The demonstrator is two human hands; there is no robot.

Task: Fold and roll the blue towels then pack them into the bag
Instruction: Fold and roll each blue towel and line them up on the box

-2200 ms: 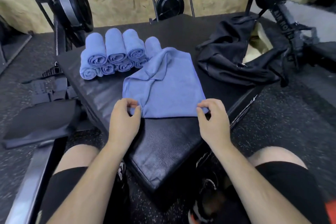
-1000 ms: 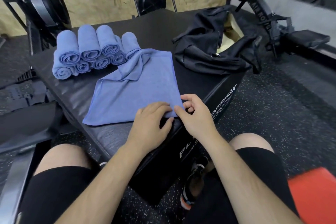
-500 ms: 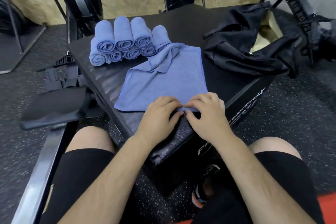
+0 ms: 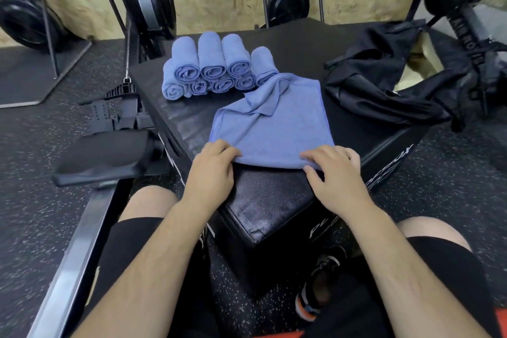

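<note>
Since half a second ago we have drawn our left hand [image 4: 212, 170] and right hand [image 4: 336, 173] apart to the near corners of the flat blue towel [image 4: 274, 129], fingers [image 4: 315, 152] curled and pinching its near edge, with bare plyo box [image 4: 269, 200] top before us and the rolled towels [image 4: 214, 68] and black bag [image 4: 384, 85] beyond.

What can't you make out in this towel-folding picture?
Head view:
- Inside the black bag: hidden by its own slumped fabric.
- Lettering on the black box side: blocked by the right hand and forearm.
- Count of rolled blue towels: rear ones hidden behind front rolls.
</note>
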